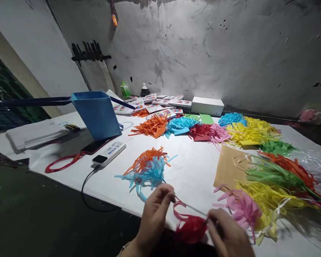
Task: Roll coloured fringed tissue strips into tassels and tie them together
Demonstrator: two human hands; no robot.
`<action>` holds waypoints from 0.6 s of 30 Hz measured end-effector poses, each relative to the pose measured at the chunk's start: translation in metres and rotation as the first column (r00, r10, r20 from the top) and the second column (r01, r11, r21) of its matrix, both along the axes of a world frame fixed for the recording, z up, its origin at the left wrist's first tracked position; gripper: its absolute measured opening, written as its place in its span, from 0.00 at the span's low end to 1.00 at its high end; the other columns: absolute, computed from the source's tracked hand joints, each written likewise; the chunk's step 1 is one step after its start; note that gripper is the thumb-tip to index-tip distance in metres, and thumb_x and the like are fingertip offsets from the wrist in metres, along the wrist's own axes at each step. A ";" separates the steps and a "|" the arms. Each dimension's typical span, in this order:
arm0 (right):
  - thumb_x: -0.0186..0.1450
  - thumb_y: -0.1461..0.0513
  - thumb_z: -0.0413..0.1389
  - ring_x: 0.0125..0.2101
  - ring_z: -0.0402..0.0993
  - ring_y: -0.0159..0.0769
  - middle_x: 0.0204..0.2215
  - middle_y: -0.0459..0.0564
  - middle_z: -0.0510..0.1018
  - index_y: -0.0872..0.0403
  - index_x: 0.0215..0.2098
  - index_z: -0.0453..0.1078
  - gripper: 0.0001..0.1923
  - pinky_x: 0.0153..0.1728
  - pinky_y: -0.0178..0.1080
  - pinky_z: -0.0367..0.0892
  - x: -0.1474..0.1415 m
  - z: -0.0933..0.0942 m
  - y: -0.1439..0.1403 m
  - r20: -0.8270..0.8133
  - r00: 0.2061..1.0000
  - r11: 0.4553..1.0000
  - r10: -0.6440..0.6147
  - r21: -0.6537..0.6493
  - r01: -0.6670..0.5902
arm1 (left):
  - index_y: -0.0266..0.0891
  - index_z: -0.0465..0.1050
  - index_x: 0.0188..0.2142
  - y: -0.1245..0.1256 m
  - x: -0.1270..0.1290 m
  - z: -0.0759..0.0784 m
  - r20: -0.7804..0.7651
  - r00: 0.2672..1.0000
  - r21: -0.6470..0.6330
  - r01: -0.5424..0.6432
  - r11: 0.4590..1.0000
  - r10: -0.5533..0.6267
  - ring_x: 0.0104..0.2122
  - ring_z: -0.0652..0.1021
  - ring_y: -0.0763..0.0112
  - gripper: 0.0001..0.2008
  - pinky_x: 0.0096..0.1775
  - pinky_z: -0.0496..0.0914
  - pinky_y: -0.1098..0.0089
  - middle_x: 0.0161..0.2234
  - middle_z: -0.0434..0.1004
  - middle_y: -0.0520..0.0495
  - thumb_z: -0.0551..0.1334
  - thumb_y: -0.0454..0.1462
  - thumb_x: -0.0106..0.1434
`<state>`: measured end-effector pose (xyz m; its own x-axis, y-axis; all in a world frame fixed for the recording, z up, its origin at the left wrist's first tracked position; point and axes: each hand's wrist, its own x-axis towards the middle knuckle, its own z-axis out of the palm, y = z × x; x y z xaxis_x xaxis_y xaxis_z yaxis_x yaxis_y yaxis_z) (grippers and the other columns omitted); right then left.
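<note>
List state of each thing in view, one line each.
left hand: pinching a thin strand taut
right hand: gripping red fringed paper and the strand's other end
orange and blue fringe bundle: loose on table
blue box: open, upright
white box: closed
power bank: cable plugged in

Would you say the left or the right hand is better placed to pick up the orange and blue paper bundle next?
Probably the left hand: it sits just below the orange and blue bundle. The right hand is farther off, pinching a thin strand at the red fringe, nearer the pink fringe.
</note>
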<state>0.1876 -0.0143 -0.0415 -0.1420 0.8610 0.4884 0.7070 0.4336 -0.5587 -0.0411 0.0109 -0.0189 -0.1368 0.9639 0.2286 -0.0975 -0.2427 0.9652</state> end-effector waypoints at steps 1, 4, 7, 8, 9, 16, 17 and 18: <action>0.70 0.56 0.49 0.26 0.77 0.36 0.30 0.48 0.79 0.48 0.37 0.73 0.12 0.28 0.34 0.71 0.025 0.001 0.005 0.104 0.992 0.996 -0.078 0.061 0.072 | 0.40 0.72 0.30 0.006 -0.007 0.000 0.044 0.997 0.007 -0.066 0.998 0.065 0.32 0.70 0.70 0.12 0.38 0.65 0.72 0.28 0.69 0.52 0.64 0.44 0.67; 0.68 0.55 0.45 0.34 0.79 0.51 0.33 0.60 0.80 0.51 0.32 0.76 0.19 0.31 0.46 0.73 0.089 0.005 0.020 0.323 0.869 0.913 -0.375 0.290 0.286 | 0.40 0.72 0.33 0.022 -0.023 0.002 0.148 0.964 0.033 -0.226 0.974 0.219 0.30 0.69 0.72 0.10 0.38 0.65 0.73 0.27 0.69 0.54 0.64 0.44 0.67; 0.67 0.56 0.49 0.43 0.77 0.58 0.41 0.65 0.79 0.55 0.46 0.76 0.18 0.38 0.52 0.73 0.085 0.011 0.026 0.239 0.728 0.737 -0.642 0.453 0.501 | 0.40 0.72 0.32 0.025 -0.019 0.004 0.084 0.961 0.099 -0.271 0.958 0.263 0.30 0.70 0.72 0.10 0.36 0.66 0.73 0.27 0.70 0.53 0.65 0.42 0.67; 0.68 0.57 0.50 0.45 0.76 0.56 0.45 0.64 0.78 0.55 0.51 0.73 0.18 0.41 0.52 0.73 0.066 0.012 0.026 0.227 0.776 0.772 -0.589 0.444 0.456 | 0.39 0.72 0.31 0.023 -0.013 0.005 0.024 0.972 0.147 -0.236 0.961 0.235 0.30 0.71 0.72 0.10 0.36 0.66 0.73 0.28 0.71 0.52 0.64 0.41 0.67; 0.69 0.59 0.51 0.46 0.77 0.53 0.46 0.61 0.78 0.53 0.53 0.72 0.17 0.44 0.49 0.73 0.041 0.012 0.024 0.193 0.866 0.838 -0.461 0.416 0.353 | 0.39 0.73 0.31 0.019 -0.006 0.004 -0.044 0.982 0.197 -0.174 0.965 0.186 0.31 0.73 0.71 0.09 0.37 0.67 0.72 0.29 0.72 0.51 0.64 0.40 0.67; 0.74 0.58 0.46 0.21 0.73 0.30 0.25 0.44 0.75 0.49 0.45 0.74 0.14 0.24 0.29 0.69 -0.059 -0.009 0.023 -0.247 0.939 0.971 0.239 0.056 -0.233 | 0.38 0.77 0.39 0.018 0.003 -0.002 -0.476 0.869 0.292 0.302 0.907 -0.136 0.34 0.77 0.66 0.06 0.36 0.73 0.70 0.34 0.77 0.43 0.60 0.34 0.69; 0.74 0.56 0.48 0.23 0.75 0.31 0.25 0.45 0.77 0.50 0.43 0.75 0.14 0.26 0.29 0.71 -0.054 -0.015 0.026 -0.257 0.945 0.979 0.205 0.053 -0.198 | 0.38 0.76 0.44 0.025 -0.006 -0.004 -0.565 0.819 0.281 0.304 0.910 -0.099 0.39 0.78 0.64 0.08 0.41 0.74 0.67 0.39 0.79 0.41 0.60 0.32 0.68; 0.73 0.54 0.49 0.25 0.77 0.33 0.27 0.46 0.80 0.50 0.43 0.76 0.15 0.30 0.30 0.72 -0.048 -0.022 0.028 -0.265 0.950 0.986 0.164 0.054 -0.156 | 0.39 0.74 0.50 0.033 -0.016 -0.005 -0.666 0.745 0.272 0.290 0.918 -0.038 0.45 0.77 0.60 0.13 0.46 0.73 0.62 0.45 0.78 0.38 0.59 0.29 0.67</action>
<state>0.1401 0.0133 -0.0634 -0.1370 0.8210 0.5543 0.4534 0.5495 -0.7018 -0.0574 0.0439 -0.0243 0.3152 0.7992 0.5118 0.4371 -0.6009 0.6692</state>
